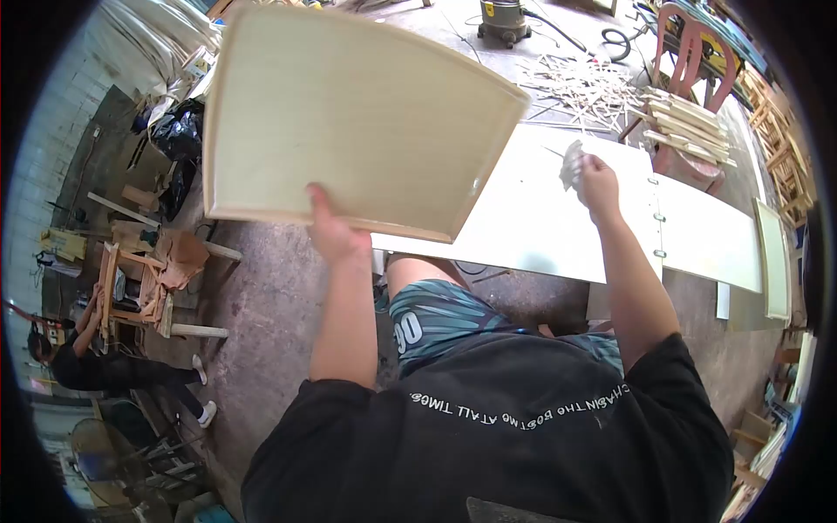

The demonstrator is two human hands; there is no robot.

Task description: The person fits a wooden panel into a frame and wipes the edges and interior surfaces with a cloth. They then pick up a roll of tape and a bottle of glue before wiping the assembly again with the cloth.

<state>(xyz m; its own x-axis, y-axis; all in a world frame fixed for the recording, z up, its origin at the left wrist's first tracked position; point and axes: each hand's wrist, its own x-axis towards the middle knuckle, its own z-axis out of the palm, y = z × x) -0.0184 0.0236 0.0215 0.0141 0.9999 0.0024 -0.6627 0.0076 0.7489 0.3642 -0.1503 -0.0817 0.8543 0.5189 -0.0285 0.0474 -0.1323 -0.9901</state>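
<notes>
My left hand (pixel 340 237) grips the lower edge of a cream-coloured panel (pixel 349 122), with its thumb over the face. The panel has a raised wooden rim and one curved side, and it is held up and tilted to the left of the white worktop (pixel 514 213). Over the worktop, my right hand (pixel 600 185) is closed round a crumpled whitish rag (pixel 571 167). The rag is slightly blurred, and it is apart from the panel.
Hinge-like metal pieces (pixel 660 218) line a seam in the worktop. Beyond it are scattered wood strips (pixel 580 87), a red chair (pixel 693 52) stacked with wood pieces (pixel 689 126), and a vacuum cleaner (pixel 503 19). Another person (pixel 113 366) handles a wooden frame at the left.
</notes>
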